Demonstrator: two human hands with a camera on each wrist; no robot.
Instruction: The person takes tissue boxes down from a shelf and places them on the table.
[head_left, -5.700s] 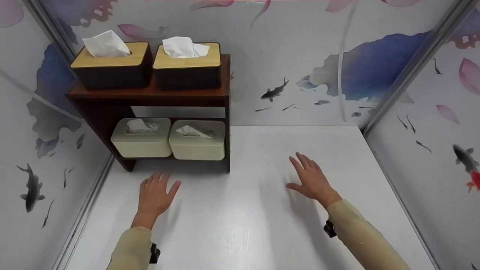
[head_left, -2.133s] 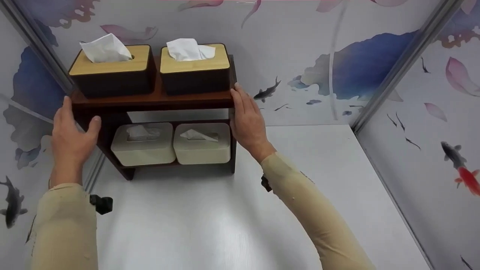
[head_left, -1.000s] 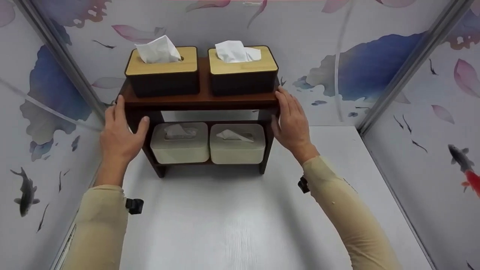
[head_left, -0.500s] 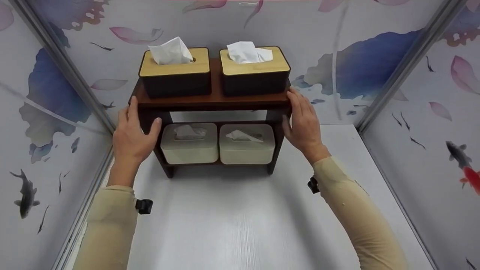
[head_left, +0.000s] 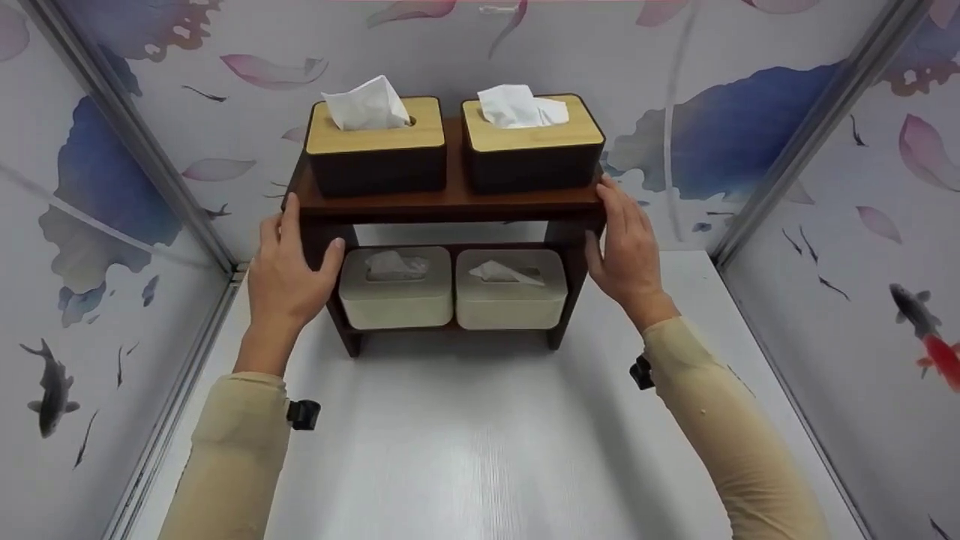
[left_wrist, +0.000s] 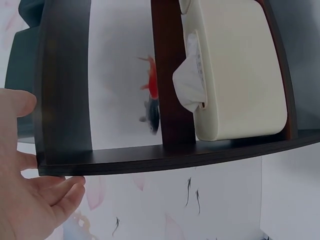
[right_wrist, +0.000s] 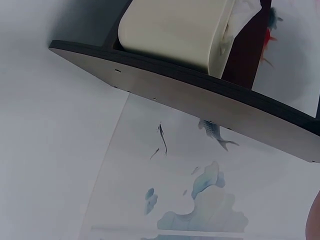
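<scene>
A dark brown two-tier shelf (head_left: 465, 204) stands between my hands. My left hand (head_left: 289, 281) rests against its left upper corner, fingers extended along the outer side and thumb spread in front. In the left wrist view, those fingers (left_wrist: 62, 192) touch the outside of the side panel. My right hand (head_left: 630, 251) lies along the right upper corner, its fingers fairly straight. Two black tissue boxes with wood lids, a left one (head_left: 375, 169) and a right one (head_left: 532, 165), sit on top. Below stand two cream tissue boxes, left (head_left: 397, 307) and right (head_left: 514, 307).
The shelf stands on a white tabletop (head_left: 457, 435), near the back wall (head_left: 480, 45). Printed side walls with metal corner strips bound the space at left (head_left: 142, 135) and right (head_left: 810, 127). Tissues stick out of every box.
My hands, first held apart over the table, have come to the shelf's two sides. The shelf, with its boxes, has since slid right, away from the left wall, and both hands moved along.
</scene>
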